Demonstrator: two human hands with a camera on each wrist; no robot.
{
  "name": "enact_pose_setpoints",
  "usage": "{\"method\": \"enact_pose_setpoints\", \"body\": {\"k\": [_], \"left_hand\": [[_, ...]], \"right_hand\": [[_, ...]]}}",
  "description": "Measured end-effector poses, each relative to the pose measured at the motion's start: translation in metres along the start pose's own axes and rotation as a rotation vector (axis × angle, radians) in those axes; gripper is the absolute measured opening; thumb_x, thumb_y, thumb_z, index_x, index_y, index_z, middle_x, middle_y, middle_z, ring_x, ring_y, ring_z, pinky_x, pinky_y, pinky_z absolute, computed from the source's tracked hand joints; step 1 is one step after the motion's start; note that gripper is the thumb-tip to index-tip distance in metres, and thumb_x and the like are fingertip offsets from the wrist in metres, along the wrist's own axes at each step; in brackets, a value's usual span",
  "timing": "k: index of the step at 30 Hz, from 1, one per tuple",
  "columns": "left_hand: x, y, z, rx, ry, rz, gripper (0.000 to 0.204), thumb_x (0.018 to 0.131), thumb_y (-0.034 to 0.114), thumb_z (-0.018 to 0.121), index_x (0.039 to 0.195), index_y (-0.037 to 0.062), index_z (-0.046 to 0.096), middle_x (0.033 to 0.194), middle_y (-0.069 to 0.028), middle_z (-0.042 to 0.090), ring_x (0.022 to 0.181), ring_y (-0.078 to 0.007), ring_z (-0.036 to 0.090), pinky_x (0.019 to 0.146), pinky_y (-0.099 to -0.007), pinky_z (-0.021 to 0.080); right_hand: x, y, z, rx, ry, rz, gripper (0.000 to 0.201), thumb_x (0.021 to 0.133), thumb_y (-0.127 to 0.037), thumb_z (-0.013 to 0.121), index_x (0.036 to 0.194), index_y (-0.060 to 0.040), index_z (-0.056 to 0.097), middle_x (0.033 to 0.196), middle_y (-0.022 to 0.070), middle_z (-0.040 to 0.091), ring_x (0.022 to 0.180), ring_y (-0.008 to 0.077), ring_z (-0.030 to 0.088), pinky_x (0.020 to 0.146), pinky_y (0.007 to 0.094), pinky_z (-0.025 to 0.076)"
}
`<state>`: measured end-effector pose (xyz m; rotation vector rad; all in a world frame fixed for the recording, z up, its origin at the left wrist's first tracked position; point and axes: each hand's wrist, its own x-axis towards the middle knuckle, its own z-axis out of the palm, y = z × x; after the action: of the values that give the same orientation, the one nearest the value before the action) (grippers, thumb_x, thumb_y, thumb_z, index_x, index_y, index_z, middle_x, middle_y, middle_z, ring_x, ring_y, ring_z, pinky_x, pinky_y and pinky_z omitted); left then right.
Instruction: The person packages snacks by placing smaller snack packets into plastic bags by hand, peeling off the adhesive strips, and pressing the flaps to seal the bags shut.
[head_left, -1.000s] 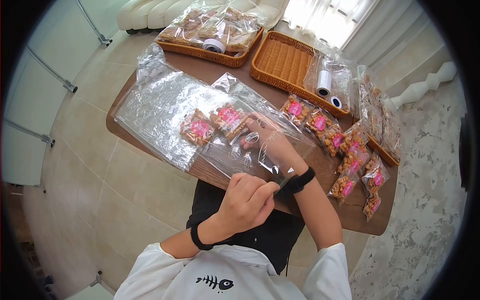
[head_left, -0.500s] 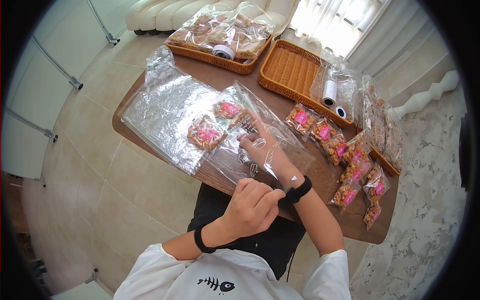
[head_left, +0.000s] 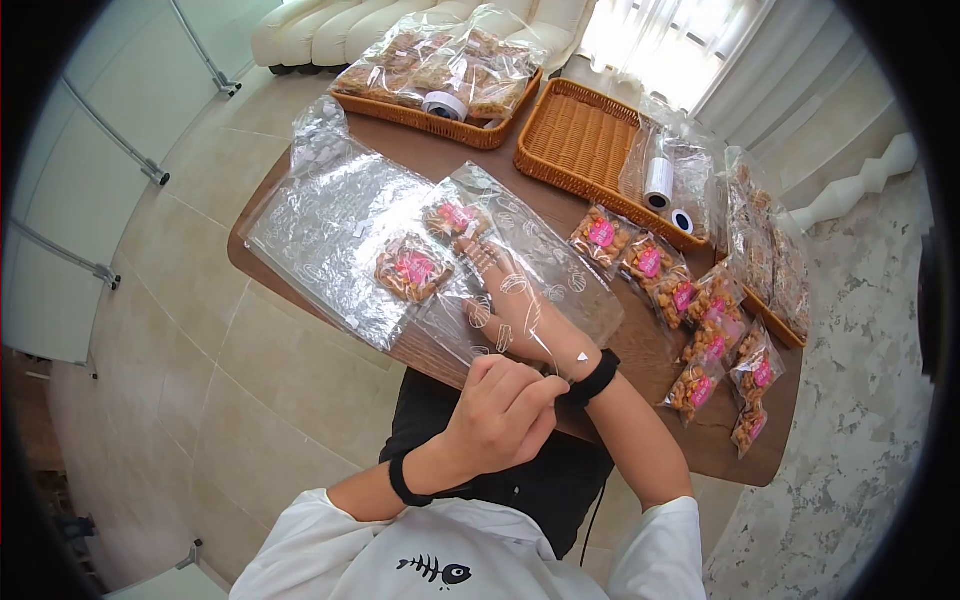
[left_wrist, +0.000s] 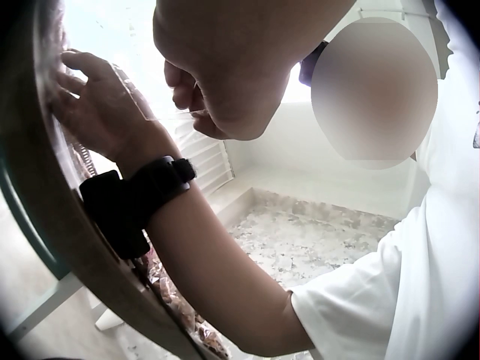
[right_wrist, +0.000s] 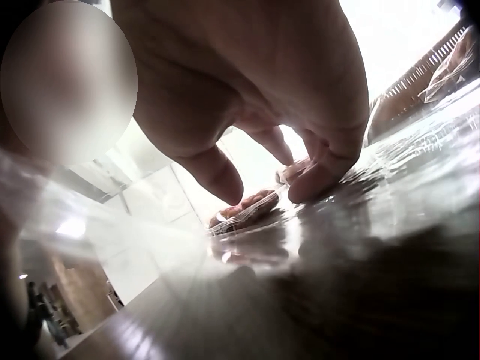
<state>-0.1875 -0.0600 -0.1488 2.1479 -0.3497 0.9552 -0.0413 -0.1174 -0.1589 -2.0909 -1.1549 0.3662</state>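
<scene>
My right hand (head_left: 515, 305) reaches inside a clear plastic bag (head_left: 570, 255) printed with white drawings. Its fingers are extended, the fingertips right at a snack packet (head_left: 457, 216) with a pink label. Beside that packet, to the left, lies a second pink-labelled packet (head_left: 412, 268); both are at the bag's far end. My left hand (head_left: 505, 415) pinches the bag's mouth near the right wrist, its fingers curled. In the left wrist view, a strip of film stretches from the left hand (left_wrist: 217, 82) toward the right. The right wrist view shows thumb and fingers spread above a packet (right_wrist: 247, 212).
More clear bags (head_left: 310, 225) lie flat on the brown table (head_left: 400, 140). Several snack packets (head_left: 650, 265) lie at the right. Behind stand a wicker basket of bagged snacks (head_left: 450, 128) and another wicker basket (head_left: 580, 130) with a white roll (head_left: 658, 185) at its right end.
The far packet has shifted away from me inside the bag. My right hand has let go of it, and its fingers have straightened. My left hand keeps its pinch on the bag.
</scene>
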Motion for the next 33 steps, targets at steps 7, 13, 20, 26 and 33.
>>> {"method": "enact_pose_setpoints", "body": {"k": [7, 13, 20, 26, 33], "left_hand": [[-0.002, -0.002, 0.001, 0.012, -0.006, -0.008, 0.042, 0.072, -0.004, 0.078, 0.111, 0.0098, 0.067, 0.089, -0.0015, 0.063, 0.075, -0.0212, 0.06, 0.079, -0.0376, 0.042], [-0.006, -0.005, 0.005, -0.003, -0.035, -0.034, 0.044, 0.071, -0.003, 0.08, 0.111, 0.0102, 0.068, 0.091, -0.0013, 0.064, 0.078, -0.0209, 0.061, 0.079, -0.0371, 0.042], [-0.013, -0.01, 0.005, 0.001, -0.112, -0.038, 0.037, 0.077, 0.004, 0.078, 0.113, 0.009, 0.068, 0.095, -0.0033, 0.063, 0.087, -0.023, 0.062, 0.084, -0.0393, 0.045], [-0.012, -0.008, 0.008, -0.036, -0.146, 0.025, 0.038, 0.077, 0.004, 0.077, 0.114, 0.0086, 0.069, 0.096, -0.002, 0.065, 0.084, -0.0222, 0.062, 0.083, -0.0384, 0.047], [-0.01, -0.006, -0.005, -0.05, -0.049, 0.019, 0.043, 0.074, -0.003, 0.078, 0.113, 0.0107, 0.066, 0.093, -0.0025, 0.065, 0.078, -0.0227, 0.061, 0.077, -0.0383, 0.046]], "right_hand": [[-0.013, -0.003, -0.001, -0.03, -0.011, -0.012, 0.07, 0.1, -0.014, 0.064, 0.162, -0.0059, 0.033, 0.16, 0.032, 0.038, 0.145, 0.0528, 0.04, 0.121, 0.0501, 0.037], [-0.06, 0.006, -0.008, 0.046, -0.059, -0.069, 0.067, 0.097, -0.009, 0.065, 0.159, -0.0058, 0.04, 0.16, 0.0288, 0.04, 0.145, 0.0496, 0.043, 0.119, 0.0489, 0.04], [-0.123, -0.009, -0.034, 0.05, 0.006, 0.101, 0.057, 0.098, -0.007, 0.064, 0.153, -0.0017, 0.049, 0.153, 0.029, 0.046, 0.143, 0.0479, 0.046, 0.117, 0.0504, 0.041], [-0.105, -0.007, -0.021, -0.097, 0.025, -0.044, 0.063, 0.097, -0.007, 0.062, 0.157, -0.0037, 0.044, 0.158, 0.0294, 0.041, 0.145, 0.0477, 0.045, 0.117, 0.0504, 0.042], [-0.04, -0.009, -0.007, -0.407, 0.018, -0.024, 0.072, 0.097, -0.017, 0.063, 0.162, -0.0055, 0.034, 0.162, 0.0341, 0.034, 0.146, 0.0515, 0.041, 0.117, 0.0528, 0.041]]}}
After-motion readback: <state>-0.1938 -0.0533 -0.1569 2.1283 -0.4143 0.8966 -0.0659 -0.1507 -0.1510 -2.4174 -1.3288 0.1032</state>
